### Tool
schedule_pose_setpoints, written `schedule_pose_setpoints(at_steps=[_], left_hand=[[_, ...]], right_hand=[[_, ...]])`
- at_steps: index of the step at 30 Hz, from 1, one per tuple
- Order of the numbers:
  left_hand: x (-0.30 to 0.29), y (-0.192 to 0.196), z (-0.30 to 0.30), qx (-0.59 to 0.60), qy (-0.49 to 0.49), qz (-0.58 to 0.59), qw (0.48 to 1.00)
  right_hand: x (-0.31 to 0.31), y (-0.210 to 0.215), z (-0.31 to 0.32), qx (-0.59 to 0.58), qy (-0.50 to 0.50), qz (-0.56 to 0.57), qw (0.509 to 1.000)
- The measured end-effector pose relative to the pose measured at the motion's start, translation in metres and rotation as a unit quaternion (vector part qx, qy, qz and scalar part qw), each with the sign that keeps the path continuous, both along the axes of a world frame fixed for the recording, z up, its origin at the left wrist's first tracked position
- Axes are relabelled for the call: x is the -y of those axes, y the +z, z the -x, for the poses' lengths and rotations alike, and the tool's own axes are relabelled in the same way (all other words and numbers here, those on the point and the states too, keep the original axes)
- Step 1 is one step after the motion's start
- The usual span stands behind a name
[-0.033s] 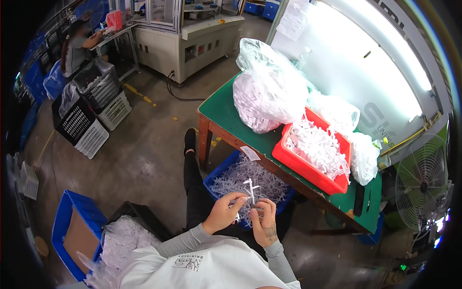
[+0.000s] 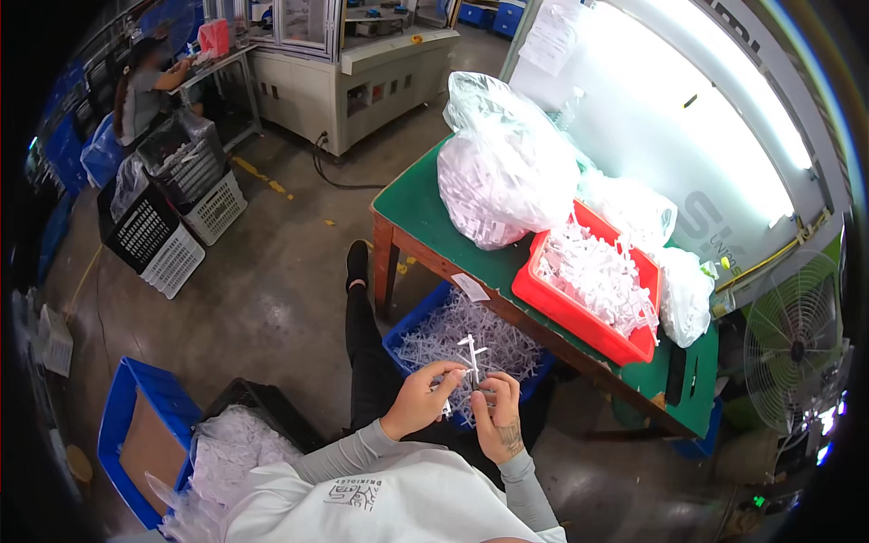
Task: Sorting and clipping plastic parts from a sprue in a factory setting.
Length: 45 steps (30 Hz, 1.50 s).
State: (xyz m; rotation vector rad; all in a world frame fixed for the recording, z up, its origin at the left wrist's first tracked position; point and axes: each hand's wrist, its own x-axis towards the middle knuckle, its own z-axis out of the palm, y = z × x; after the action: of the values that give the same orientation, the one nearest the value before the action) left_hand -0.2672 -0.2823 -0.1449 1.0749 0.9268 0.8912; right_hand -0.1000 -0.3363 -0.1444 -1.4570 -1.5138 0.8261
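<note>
In front of my body, a thin white branched plastic piece (image 2: 473, 355) stands up between my fingers. My left hand (image 2: 421, 398) is closed, its thumb and forefinger pinching a side of this piece. From the right, my right hand (image 2: 498, 421) closes its thumb and fingers around the lower end, where something small and dark shows that I cannot make out. Below both hands sits a blue bin (image 2: 396, 341) full of similar white branched pieces (image 2: 466, 330), partly under the table edge.
The green-topped table (image 2: 421, 199) bears a red tray (image 2: 579, 321) of small white parts, a big clear bag (image 2: 507, 163) of white parts and smaller bags. A fan (image 2: 797, 348) stands right. Crates (image 2: 149, 235), a blue bin (image 2: 122, 434) and a seated person (image 2: 145, 95) are left.
</note>
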Motion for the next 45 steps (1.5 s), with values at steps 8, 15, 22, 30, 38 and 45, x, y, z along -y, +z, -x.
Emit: schedule_pose_setpoints(at_steps=[8, 15, 22, 30, 38, 45], left_hand=[[-0.001, 0.013, -0.004, 0.029, 0.013, -0.002, 0.999], [-0.020, 0.047, -0.001, 0.042, 0.033, -0.031, 0.998], [-0.021, 0.057, -0.001, 0.069, 0.055, -0.027, 0.996], [-0.019, 0.060, 0.002, 0.050, 0.046, -0.036, 0.997], [-0.027, 0.066, 0.008, 0.038, -0.003, -0.020, 0.999], [-0.026, 0.064, 0.006, 0.036, 0.005, -0.009, 0.999]], right_hand=[[-0.003, 0.009, 0.001, -0.015, 0.016, -0.002, 1.000], [-0.028, 0.051, 0.008, -0.036, 0.026, -0.041, 0.998], [-0.028, 0.058, 0.011, -0.017, 0.017, -0.050, 0.998], [-0.023, 0.064, 0.010, -0.001, 0.012, -0.036, 0.999], [-0.024, 0.067, 0.006, -0.019, 0.013, -0.006, 1.000], [-0.023, 0.071, 0.009, 0.031, -0.003, -0.006, 0.999]])
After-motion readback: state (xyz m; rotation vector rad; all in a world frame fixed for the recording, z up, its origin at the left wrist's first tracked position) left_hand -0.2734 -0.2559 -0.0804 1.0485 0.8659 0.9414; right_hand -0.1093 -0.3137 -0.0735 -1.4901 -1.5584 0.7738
